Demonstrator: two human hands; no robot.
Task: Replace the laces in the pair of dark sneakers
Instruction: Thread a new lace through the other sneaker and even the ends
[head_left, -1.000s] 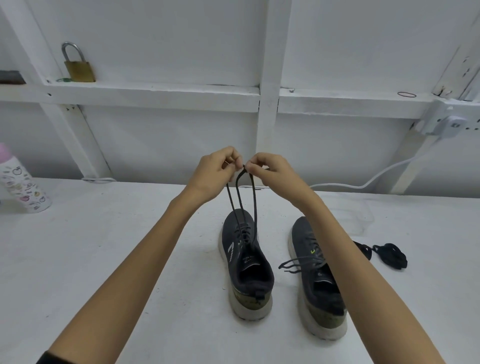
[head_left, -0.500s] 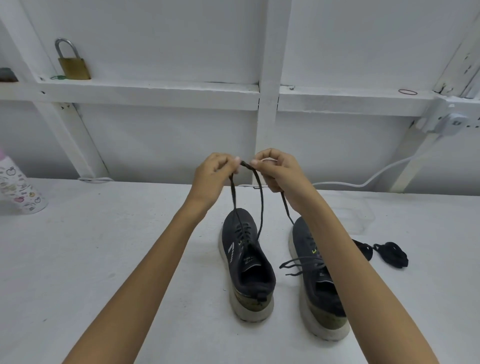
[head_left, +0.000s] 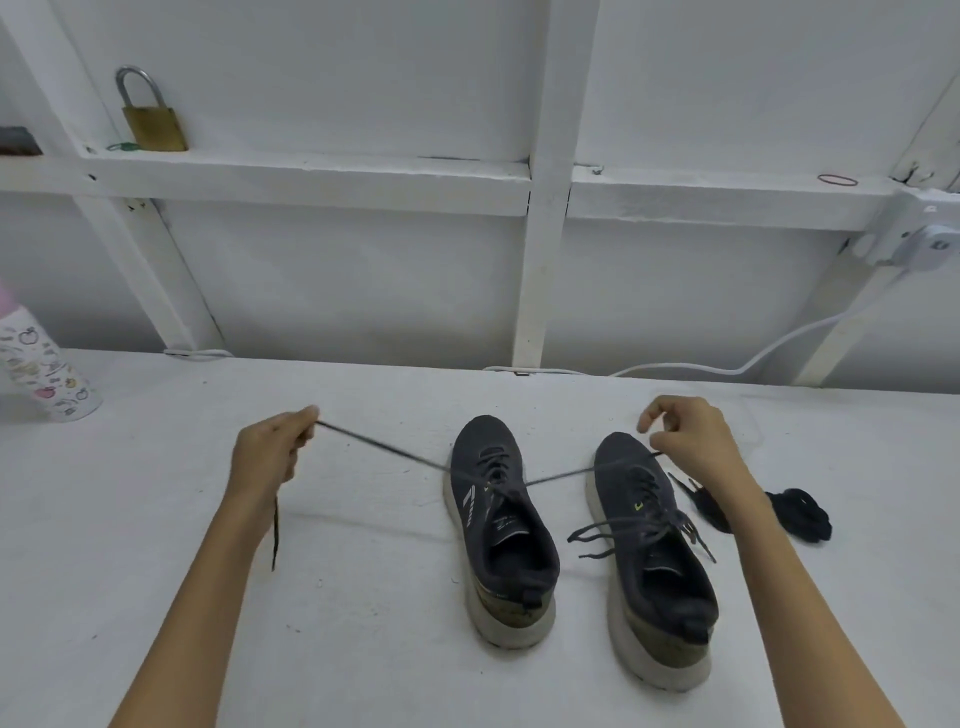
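Two dark sneakers with pale soles stand side by side on the white table, toes pointing away. The left sneaker (head_left: 501, 525) has a dark lace (head_left: 384, 449) threaded through its eyelets, both ends pulled taut sideways. My left hand (head_left: 270, 457) pinches one end far out to the left, its tip dangling below my wrist. My right hand (head_left: 691, 441) pinches the other end above the toe of the right sneaker (head_left: 649, 551), whose own lace lies loosely tied.
A bundle of black laces (head_left: 800, 514) lies to the right of the shoes. A patterned bottle (head_left: 41, 374) stands at the far left. A brass padlock (head_left: 153, 122) sits on the wall ledge, and a white cable (head_left: 753, 358) runs along the table's back edge.
My hands were together above the left sneaker holding the lace ends up. They have dropped and spread wide apart, drawing the lace tight to both sides.
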